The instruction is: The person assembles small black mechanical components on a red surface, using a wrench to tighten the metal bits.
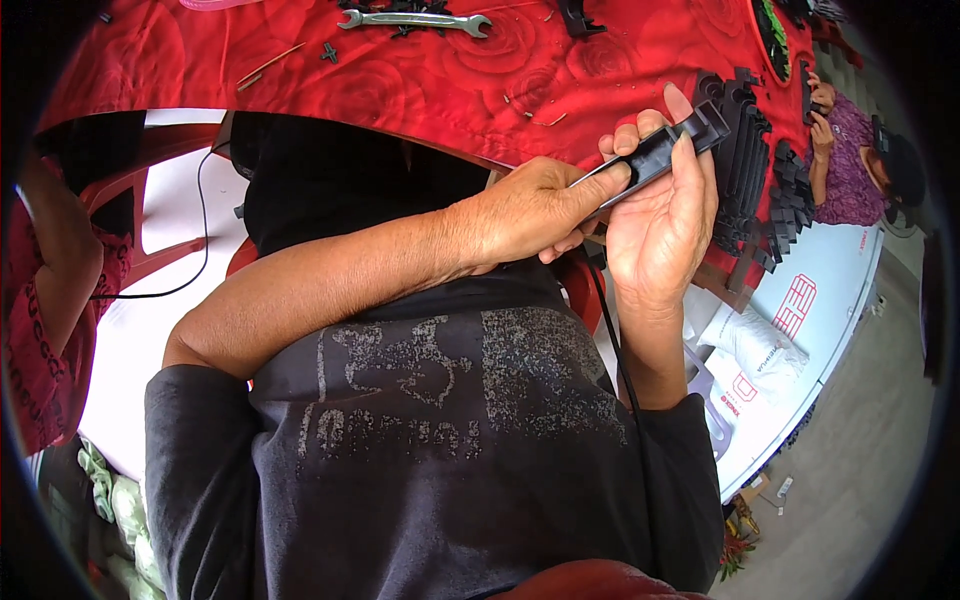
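Note:
A long black plastic piece with a channel-like hollow (655,155) is held between both hands, slanting up to the right at the edge of the red-covered table. My left hand (530,208) is closed on its lower end, thumb pressed along the top. Behind the piece, my right hand (660,225) supports the upper end, its thumb against the near side and its fingers curled round the far side. Just right of it, several black ribbed plastic pieces (742,150) lie stacked on the table edge.
A red rose-patterned cloth (420,95) covers the table. On it lie an open-ended wrench (415,20), thin sticks (270,66) and a small black cross-shaped piece (329,52). One person (850,160) is at the right, another (60,290) at the left. A black cord (612,325) hangs beside my right forearm.

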A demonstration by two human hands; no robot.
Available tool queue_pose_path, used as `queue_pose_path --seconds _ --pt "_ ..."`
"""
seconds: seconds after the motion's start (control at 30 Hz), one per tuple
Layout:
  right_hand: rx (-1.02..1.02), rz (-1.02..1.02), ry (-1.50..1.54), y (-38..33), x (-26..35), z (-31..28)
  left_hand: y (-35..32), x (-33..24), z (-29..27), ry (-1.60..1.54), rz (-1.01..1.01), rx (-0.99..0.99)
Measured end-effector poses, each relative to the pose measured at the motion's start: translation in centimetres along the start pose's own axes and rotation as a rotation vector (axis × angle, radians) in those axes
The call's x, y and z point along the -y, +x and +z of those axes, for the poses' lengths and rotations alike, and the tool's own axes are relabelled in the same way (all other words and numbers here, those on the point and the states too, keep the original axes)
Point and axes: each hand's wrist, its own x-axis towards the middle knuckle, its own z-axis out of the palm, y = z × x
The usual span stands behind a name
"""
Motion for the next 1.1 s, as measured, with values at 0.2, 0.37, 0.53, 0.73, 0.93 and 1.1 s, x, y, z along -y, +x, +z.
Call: queue_pose_path --seconds 0.2,0.37,0.53,0.73,0.93,1.1 --pt "-0.005 0.000 0.013 -0.5 0.2 0.8 -0.3 -0.3 -0.1 -0.012 -0.009 0.028" --pt "0.021 -0.026 -0.016 -0.8 0.4 0.7 -0.5 -1.0 0.1 -0.009 -0.034 0.033" --pt "0.041 -0.072 -0.063 -1.3 0.4 1.0 -0.8 -1.0 0.1 -0.026 0.012 0.062" --pt "0.051 -0.146 -0.103 -2.0 0.6 1.6 -1.4 -1.0 0.1 0.166 0.171 0.099" --pt "0.096 -0.200 -0.192 -2.6 0.9 2.1 -1.6 -1.1 0.0 0.246 0.273 0.155" --pt "0.136 -0.198 -0.237 -2.8 0.9 2.1 -2.0 -1.3 0.3 0.244 0.231 0.121"
